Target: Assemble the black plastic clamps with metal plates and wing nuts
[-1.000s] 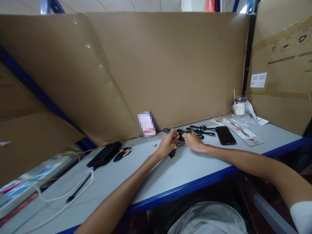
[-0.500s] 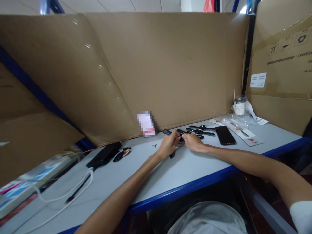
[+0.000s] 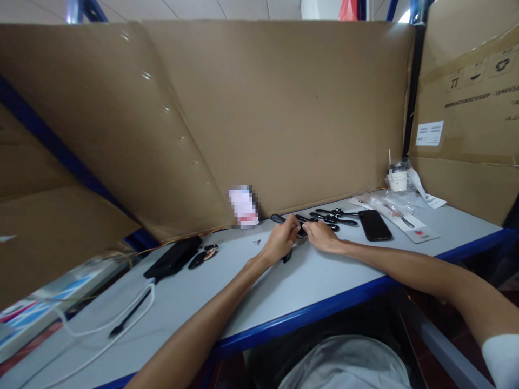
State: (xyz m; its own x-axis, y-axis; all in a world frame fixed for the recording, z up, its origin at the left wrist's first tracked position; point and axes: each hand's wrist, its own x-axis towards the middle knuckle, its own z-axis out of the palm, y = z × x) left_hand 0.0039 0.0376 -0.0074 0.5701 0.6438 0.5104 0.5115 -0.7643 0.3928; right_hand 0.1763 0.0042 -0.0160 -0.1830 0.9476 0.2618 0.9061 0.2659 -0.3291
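Note:
My left hand (image 3: pixel 281 239) is closed, its fingers pinched on a black-handled tool (image 3: pixel 278 218) low over the table. One rounded black end sticks out beyond these fingers, and another black end (image 3: pixel 287 256) shows below the hand. My right hand (image 3: pixel 323 236) meets it from the other side, with fingertips pressed on the same tool. The fingers hide the tool's middle and the exact grip. Just behind my right hand lie several black tools (image 3: pixel 336 219) with slim handles. A small silver piece (image 3: pixel 257 242) rests left of my left hand.
A black phone (image 3: pixel 375 225) and a packaged tool on a card (image 3: pixel 413 229) lie to the right. A bagged white cup (image 3: pixel 397 181) stands behind them. At left are a black case (image 3: pixel 174 257), keys (image 3: pixel 198 259) and a white cable (image 3: pixel 121 324). Cardboard (image 3: pixel 284 119) walls the back.
Both hands stay in nearly the same place with the tool between them. Any finger movement is too slight to make out clearly.

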